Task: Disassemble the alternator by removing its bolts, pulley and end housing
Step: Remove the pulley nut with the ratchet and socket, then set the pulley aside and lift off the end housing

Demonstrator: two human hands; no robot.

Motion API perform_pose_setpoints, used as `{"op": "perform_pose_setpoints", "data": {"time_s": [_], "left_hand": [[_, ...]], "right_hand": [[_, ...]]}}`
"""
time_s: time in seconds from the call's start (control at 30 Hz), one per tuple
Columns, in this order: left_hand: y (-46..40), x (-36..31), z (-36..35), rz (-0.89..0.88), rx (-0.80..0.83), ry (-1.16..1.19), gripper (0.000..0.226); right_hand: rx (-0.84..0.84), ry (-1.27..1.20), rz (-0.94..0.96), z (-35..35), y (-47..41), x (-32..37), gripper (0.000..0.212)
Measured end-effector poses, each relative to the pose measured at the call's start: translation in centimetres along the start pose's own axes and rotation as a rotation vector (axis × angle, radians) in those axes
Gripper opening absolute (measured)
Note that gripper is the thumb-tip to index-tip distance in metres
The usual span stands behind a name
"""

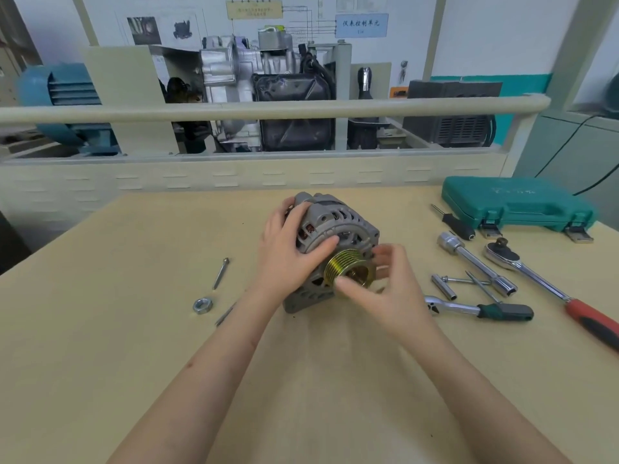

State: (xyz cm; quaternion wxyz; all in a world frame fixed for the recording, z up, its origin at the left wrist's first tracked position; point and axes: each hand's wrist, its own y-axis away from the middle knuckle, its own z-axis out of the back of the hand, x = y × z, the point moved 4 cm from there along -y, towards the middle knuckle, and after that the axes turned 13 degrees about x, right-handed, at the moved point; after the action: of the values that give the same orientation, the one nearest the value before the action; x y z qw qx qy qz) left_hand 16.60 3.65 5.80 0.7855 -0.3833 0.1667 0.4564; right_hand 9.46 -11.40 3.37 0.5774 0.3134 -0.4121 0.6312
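Note:
The grey alternator (348, 226) lies on its side in the middle of the wooden table (134, 346), its gold grooved pulley (345, 266) facing me. My left hand (288, 256) grips the alternator's housing from the left, thumb near the pulley. My right hand (385, 289) holds the pulley's rim between thumb and fingers. A loose nut (202, 305) and a long bolt (220, 272) lie to the left. Another bolt (225, 314) shows partly beside my left forearm.
To the right lie a small green-handled ratchet (482, 309), a red-handled ratchet (549, 289), a socket extension (475, 262), a small socket (443, 287), more long bolts (469, 280) and a closed green tool case (516, 204). A railing and engine display stand behind the table.

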Motion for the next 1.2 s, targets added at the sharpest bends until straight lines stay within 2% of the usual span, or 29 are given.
{"op": "perform_pose_setpoints", "data": {"time_s": [0.07, 0.1, 0.13, 0.2, 0.27, 0.37, 0.4, 0.43, 0.5, 0.6, 0.7, 0.77, 0.83, 0.9, 0.97, 1.0, 1.07, 1.1, 1.13, 1.2], "left_hand": [[0.0, -0.4, -0.3, 0.027, -0.008, 0.027, 0.075], [-0.1, -0.7, -0.5, 0.048, -0.022, 0.030, 0.077], [-0.2, -1.0, -0.7, 0.067, -0.046, 0.029, 0.078], [-0.3, -1.5, -0.8, 0.083, -0.098, 0.026, 0.072], [-0.4, -1.7, -0.9, 0.078, -0.124, 0.032, 0.067], [-0.2, -1.7, -0.8, 0.071, -0.140, 0.043, 0.065], [-0.2, -1.7, -0.8, 0.076, -0.143, 0.042, 0.066], [-0.2, -1.8, -0.8, 0.081, -0.138, 0.040, 0.066], [-0.3, -1.7, -0.8, 0.081, -0.125, 0.036, 0.066], [-0.3, -1.5, -0.9, 0.086, -0.133, 0.025, 0.067], [-0.2, -1.5, -1.1, 0.096, -0.135, 0.022, 0.069], [-0.3, -1.5, -0.9, 0.096, -0.081, 0.036, 0.069], [0.4, -1.3, -0.1, 0.086, -0.007, 0.174, 0.064], [2.7, -1.0, 1.0, 0.075, 0.000, 0.375, 0.057], [6.0, -0.8, 2.0, 0.034, 0.035, 0.403, 0.053], [7.5, -0.6, 2.0, 0.022, 0.124, 0.367, 0.054], [10.1, 0.0, 1.5, 0.042, 0.294, 0.302, 0.055], [10.8, 0.7, 1.8, 0.083, 0.296, 0.289, 0.052], [11.2, 1.2, 2.3, 0.121, 0.272, 0.287, 0.049], [11.4, 2.4, 4.1, 0.154, 0.220, 0.166, 0.046]], "right_hand": [[0.248, -0.477, -0.275, -0.7, -0.1, -0.6, 0.085], [0.393, -0.626, -0.387, -1.3, -0.1, -0.6, 0.080], [0.466, -0.712, -0.431, -1.8, 0.0, -0.2, 0.070], [0.384, -0.669, -0.406, -2.0, -0.5, 0.0, 0.048], [0.175, -0.334, -0.288, -1.5, -0.7, 0.1, 0.043], [-0.007, 0.665, -0.013, -0.8, 0.2, 1.4, 0.057], [-0.011, 0.860, 0.058, -0.9, 0.6, 1.6, 0.061], [0.002, 0.958, 0.098, -0.9, 1.0, 1.7, 0.065], [-0.001, 0.987, 0.138, -0.7, 1.4, 1.6, 0.065], [0.024, 0.742, 0.137, -0.5, 2.1, 0.6, 0.063], [0.178, 0.277, 0.064, -1.4, 3.1, -1.6, 0.059], [0.221, 0.009, 0.010, -1.7, 3.6, -2.1, 0.051], [0.263, -0.212, -0.032, -2.0, 3.6, -1.9, 0.048], [0.371, -0.545, -0.048, -2.9, 3.4, -1.3, 0.044], [0.497, -0.871, -0.074, -4.7, 3.2, -0.2, 0.038], [0.568, -0.971, -0.106, -5.9, 3.1, 0.4, 0.034], [0.708, -1.006, -0.236, -8.7, 2.9, 1.5, 0.030], [0.765, -0.927, -0.308, -9.9, 2.9, 1.9, 0.034], [0.795, -0.797, -0.344, -10.8, 2.8, 2.1, 0.040], [0.785, -0.460, -0.274, -11.6, 2.1, 2.3, 0.046]]}}
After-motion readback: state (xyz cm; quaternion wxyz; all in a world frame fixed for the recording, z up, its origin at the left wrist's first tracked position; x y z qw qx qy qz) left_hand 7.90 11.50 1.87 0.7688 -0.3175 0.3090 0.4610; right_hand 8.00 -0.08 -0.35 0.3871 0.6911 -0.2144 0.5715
